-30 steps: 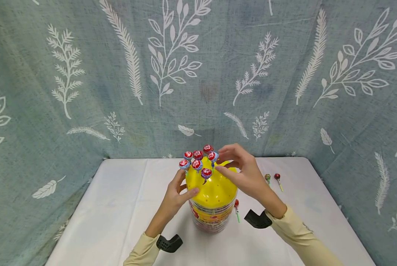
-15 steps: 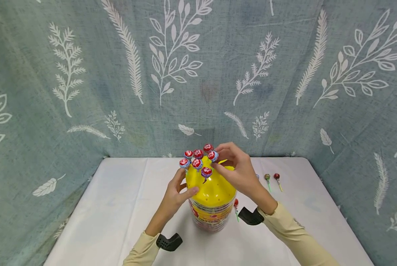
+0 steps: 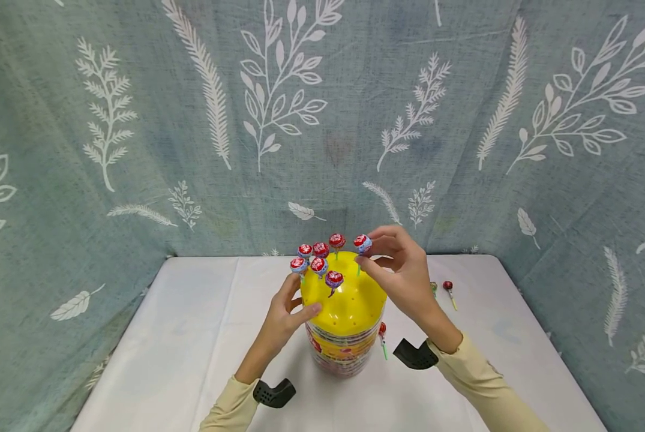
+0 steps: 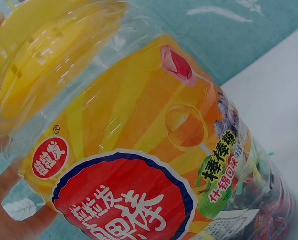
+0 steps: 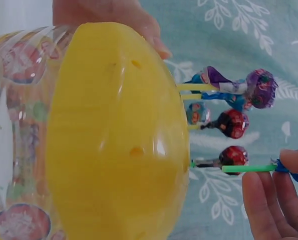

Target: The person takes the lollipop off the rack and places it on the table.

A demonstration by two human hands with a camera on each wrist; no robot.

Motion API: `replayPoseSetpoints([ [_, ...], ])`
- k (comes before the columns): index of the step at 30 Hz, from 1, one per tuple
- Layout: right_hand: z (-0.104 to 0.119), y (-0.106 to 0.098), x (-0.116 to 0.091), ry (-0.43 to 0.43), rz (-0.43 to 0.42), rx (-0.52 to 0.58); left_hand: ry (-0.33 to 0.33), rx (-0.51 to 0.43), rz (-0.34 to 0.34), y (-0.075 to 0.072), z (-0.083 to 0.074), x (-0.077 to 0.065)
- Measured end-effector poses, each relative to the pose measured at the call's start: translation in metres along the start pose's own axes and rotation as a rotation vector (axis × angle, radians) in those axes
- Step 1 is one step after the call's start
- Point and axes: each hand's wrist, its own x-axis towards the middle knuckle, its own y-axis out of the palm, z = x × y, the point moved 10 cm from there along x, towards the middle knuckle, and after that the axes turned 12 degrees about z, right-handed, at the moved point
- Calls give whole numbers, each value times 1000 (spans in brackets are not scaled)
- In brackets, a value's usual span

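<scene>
A clear plastic jar (image 3: 342, 365) with a yellow domed lid (image 3: 349, 309) stands upright on the table. My left hand (image 3: 281, 324) grips the lid's left side, thumb on the front and fingers reaching behind. Over the right part of the lid, my right hand (image 3: 403, 273) pinches a blue-and-red wrapped lollipop (image 3: 362, 242) between thumb and fingers. In the right wrist view its green stick (image 5: 246, 169) points at the lid, the tip apart from the yellow surface. Several other lollipops (image 3: 320, 266) stand upright in the lid's back and left, and small holes dot the dome.
On the white tablecloth (image 3: 192, 336), loose lollipops lie right of the jar: a red one (image 3: 383, 331) close by and a dark red one (image 3: 449, 286) farther back. A green-blue leaf-patterned curtain (image 3: 333, 144) hangs behind the table. More candy (image 4: 271, 215) shows inside the jar.
My right hand has drawn the blue-and-red lollipop up and to the right, away from the other lollipops, exposing its green stick. My left hand has stayed on the lid.
</scene>
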Motion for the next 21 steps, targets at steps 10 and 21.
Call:
replayPoseSetpoints([
  [10,-5,-16,-15,34,-17,19,11,-5,1,0,-3,-1],
  [21,-12,-30,-34,77,-20,24,21,-7,2,0,-3,-1],
])
